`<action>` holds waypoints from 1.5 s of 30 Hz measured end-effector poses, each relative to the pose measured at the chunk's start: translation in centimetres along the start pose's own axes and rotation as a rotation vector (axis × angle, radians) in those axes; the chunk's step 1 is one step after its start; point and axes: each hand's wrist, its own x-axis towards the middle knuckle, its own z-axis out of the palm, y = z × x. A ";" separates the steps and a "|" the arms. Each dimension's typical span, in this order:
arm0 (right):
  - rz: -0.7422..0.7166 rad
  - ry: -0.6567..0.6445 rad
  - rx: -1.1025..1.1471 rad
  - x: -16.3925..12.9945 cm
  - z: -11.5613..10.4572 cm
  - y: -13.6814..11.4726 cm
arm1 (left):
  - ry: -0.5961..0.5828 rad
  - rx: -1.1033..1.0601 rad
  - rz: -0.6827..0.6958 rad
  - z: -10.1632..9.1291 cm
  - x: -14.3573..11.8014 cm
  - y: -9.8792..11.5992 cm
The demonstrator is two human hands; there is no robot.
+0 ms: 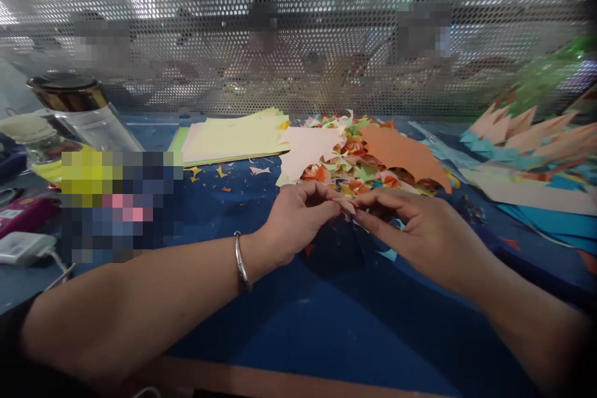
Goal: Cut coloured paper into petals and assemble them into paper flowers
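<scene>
Between the fingertips of both hands is a small pale pink piece of paper (346, 206), mostly covered by the fingers. My left hand (298, 217), with a silver bangle on its wrist, pinches it from the left side. My right hand (410, 221) pinches its right side with thumb and fingers. Just beyond the hands lies a heap of coloured paper scraps (359, 168). A pink paper sheet (305, 143) and an orange sheet with a scalloped cut edge (401, 152) rest on that heap.
A stack of pale yellow paper (233, 137) lies behind on the left. Folded peach and blue paper pieces (517, 130) stand at right, near blue sheets (550, 224). At left are a clear bottle (97, 127) and a white charger (28, 249). A perforated metal screen (308, 74) closes the back.
</scene>
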 end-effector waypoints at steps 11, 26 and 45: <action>-0.006 -0.001 -0.011 -0.1 0.3 -0.4 | -0.026 0.163 0.132 -0.1 -0.1 -0.3; -0.008 0.112 -0.036 -0.4 0.0 -1.0 | -0.075 0.155 0.176 -0.1 -0.5 -0.2; -0.096 0.084 -0.074 0.0 -0.1 -1.1 | -0.016 0.004 0.152 0.0 -0.7 -0.4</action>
